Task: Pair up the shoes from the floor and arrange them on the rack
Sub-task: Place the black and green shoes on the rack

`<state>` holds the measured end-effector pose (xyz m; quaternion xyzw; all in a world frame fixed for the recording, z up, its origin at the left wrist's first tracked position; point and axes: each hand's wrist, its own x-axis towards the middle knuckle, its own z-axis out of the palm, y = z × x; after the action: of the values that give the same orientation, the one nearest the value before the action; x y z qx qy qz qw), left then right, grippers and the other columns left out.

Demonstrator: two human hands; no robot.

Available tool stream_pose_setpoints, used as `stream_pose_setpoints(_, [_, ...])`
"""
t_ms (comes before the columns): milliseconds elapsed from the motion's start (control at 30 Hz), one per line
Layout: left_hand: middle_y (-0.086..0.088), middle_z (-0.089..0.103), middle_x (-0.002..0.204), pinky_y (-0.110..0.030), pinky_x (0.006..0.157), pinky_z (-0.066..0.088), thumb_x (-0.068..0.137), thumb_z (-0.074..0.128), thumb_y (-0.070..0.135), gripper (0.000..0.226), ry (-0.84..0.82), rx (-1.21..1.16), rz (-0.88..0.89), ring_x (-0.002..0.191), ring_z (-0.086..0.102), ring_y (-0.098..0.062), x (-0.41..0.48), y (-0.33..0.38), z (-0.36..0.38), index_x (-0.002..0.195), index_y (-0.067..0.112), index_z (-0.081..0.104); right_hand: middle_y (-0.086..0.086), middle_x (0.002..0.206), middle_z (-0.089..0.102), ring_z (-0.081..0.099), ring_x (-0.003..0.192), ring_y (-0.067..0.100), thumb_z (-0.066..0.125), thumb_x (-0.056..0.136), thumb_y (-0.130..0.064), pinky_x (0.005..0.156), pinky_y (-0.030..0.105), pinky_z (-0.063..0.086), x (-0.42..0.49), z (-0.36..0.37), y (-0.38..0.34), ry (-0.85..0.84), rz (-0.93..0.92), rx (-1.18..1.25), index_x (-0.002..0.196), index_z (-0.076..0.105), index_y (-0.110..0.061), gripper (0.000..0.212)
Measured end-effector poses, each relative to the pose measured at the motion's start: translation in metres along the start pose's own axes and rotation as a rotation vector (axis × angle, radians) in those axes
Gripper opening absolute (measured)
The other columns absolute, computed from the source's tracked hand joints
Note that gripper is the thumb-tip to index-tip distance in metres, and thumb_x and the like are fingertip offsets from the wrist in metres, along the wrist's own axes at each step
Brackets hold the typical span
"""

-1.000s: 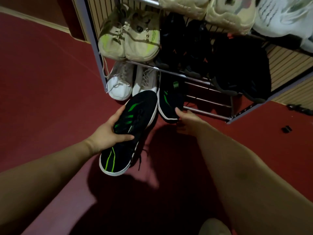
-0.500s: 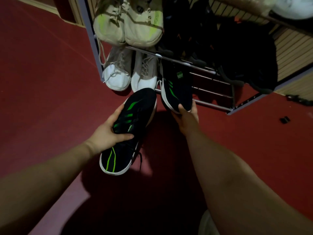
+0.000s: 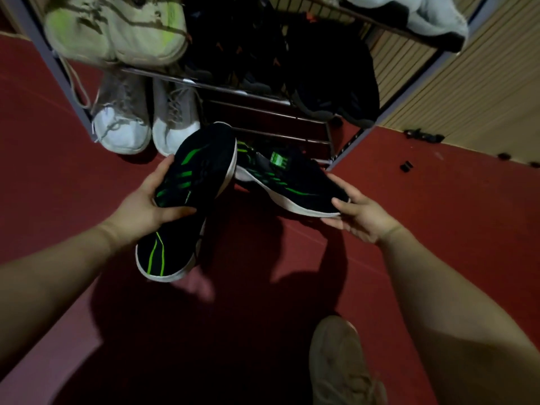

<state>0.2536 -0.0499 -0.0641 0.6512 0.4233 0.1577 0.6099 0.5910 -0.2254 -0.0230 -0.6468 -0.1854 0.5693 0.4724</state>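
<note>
My left hand [image 3: 143, 206] grips a black sneaker with green stripes [image 3: 193, 182] around its middle, toe pointing toward the rack. My right hand [image 3: 355, 211] holds the heel of the matching black and green sneaker [image 3: 286, 182], which lies on its side in front of the rack's bottom shelf, its toe behind the first shoe. The metal shoe rack [image 3: 263, 92] stands just beyond both shoes. A pair of white sneakers [image 3: 146, 121] sits at the left of the bottom shelf.
Cream and yellow-green sneakers [image 3: 117, 27] sit on the shelf above, beside dark shoes [image 3: 330, 77]. A tan shoe [image 3: 342, 363] is on the red floor at the bottom right. Small black items [image 3: 423, 135] lie by the slatted wall on the right.
My right hand has pulled the second black and green sneaker off the bottom shelf, out toward me and to the right, tipping it onto its side. The left hand keeps its shoe.
</note>
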Motion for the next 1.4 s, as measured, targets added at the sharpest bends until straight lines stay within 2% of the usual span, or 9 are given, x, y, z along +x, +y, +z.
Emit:
stream_pose_setpoints(167, [0.012,0.048,0.137,-0.029,0.109,0.034,0.058,0.087,0.025,0.102,-0.019,-0.001,-0.005,0.122,0.05,-0.004,-0.006,0.009,-0.001,0.132,0.058,0.024,-0.006,0.116,0.067,0.068,0.097,0.015,0.097,0.036,-0.034,0.074,0.03,0.058,-0.008,-0.033,-0.024,-0.27,0.24,-0.263,0.123,0.057,-0.036,0.096])
stream_pose_setpoints(333, [0.013,0.049,0.135,-0.026,0.107,0.036,0.073,0.075,0.0,0.097,-0.017,-0.034,-0.007,0.116,0.052,0.004,-0.016,0.014,-0.013,0.14,0.049,0.024,-0.001,0.128,0.061,0.066,0.099,0.018,0.094,0.048,-0.032,0.077,0.03,0.057,0.015,-0.016,-0.07,-0.491,0.346,-0.532,0.133,0.043,-0.04,0.1])
stream_pose_setpoints(467, [0.031,0.049,0.118,-0.002,0.086,0.042,0.073,0.075,-0.001,0.093,0.019,-0.059,-0.023,0.097,0.053,0.024,-0.025,0.011,-0.032,0.134,0.051,0.027,-0.012,0.085,0.073,0.069,0.075,0.001,0.049,0.093,0.005,0.089,0.037,0.049,0.039,0.038,-0.102,-0.643,0.402,-0.885,0.143,0.023,-0.032,0.068])
stream_pose_setpoints(567, [0.026,0.051,0.124,-0.004,0.088,0.041,0.072,0.077,0.002,0.095,0.067,-0.054,-0.063,0.101,0.052,0.021,-0.032,0.005,-0.043,0.135,0.052,0.027,-0.004,0.117,0.062,0.068,0.085,0.006,0.047,0.094,0.006,0.081,0.027,0.055,0.065,0.077,-0.088,-0.663,0.407,-1.069,0.147,0.028,-0.028,0.066])
stream_pose_setpoints(700, [0.015,0.05,0.13,-0.023,0.105,0.035,0.073,0.077,0.002,0.095,0.123,-0.03,-0.116,0.113,0.053,0.003,-0.041,0.0,-0.05,0.135,0.051,0.025,-0.002,0.139,0.049,0.056,0.11,0.009,0.062,0.091,-0.021,0.082,0.026,0.051,0.098,0.105,-0.043,-0.497,0.158,-1.267,0.144,0.036,-0.029,0.059])
stream_pose_setpoints(800, [0.029,0.049,0.112,-0.02,0.099,0.034,0.075,0.074,-0.002,0.093,0.155,-0.029,-0.13,0.089,0.053,0.022,-0.044,-0.006,-0.047,0.134,0.049,0.024,-0.001,0.151,0.032,0.031,0.139,0.014,0.063,0.091,-0.018,0.108,0.025,0.032,0.112,0.112,-0.008,-0.31,0.046,-0.957,0.15,0.024,-0.02,0.071])
stream_pose_setpoints(1067, [0.015,0.045,0.128,-0.02,0.1,0.031,0.074,0.078,0.006,0.099,0.066,0.05,-0.157,0.118,0.045,-0.005,-0.035,-0.034,-0.027,0.146,0.043,0.021,0.018,0.155,0.016,0.02,0.143,0.031,0.06,0.087,-0.045,0.116,0.036,0.022,0.08,0.143,0.065,0.179,-0.074,-0.961,0.153,0.007,-0.024,0.087])
stream_pose_setpoints(1233, [0.014,0.042,0.136,-0.017,0.1,0.028,0.073,0.079,0.008,0.102,-0.02,0.177,-0.149,0.122,0.041,-0.003,-0.03,-0.065,-0.018,0.148,0.042,0.019,0.009,0.158,-0.017,-0.005,0.146,0.035,0.052,0.087,-0.06,0.119,0.046,0.012,0.012,0.186,0.128,0.187,0.026,-0.919,0.15,-0.009,-0.036,0.09])
stream_pose_setpoints(1400, [-0.01,0.038,0.135,-0.035,0.111,0.032,0.079,0.074,0.033,0.096,0.017,0.426,-0.223,0.127,0.042,-0.028,-0.042,-0.089,-0.026,0.148,0.047,0.007,0.009,0.153,-0.032,-0.016,0.145,0.031,0.06,0.076,-0.066,0.118,0.046,0.007,-0.013,0.218,0.157,0.219,0.039,-0.942,0.147,-0.018,-0.038,0.109])
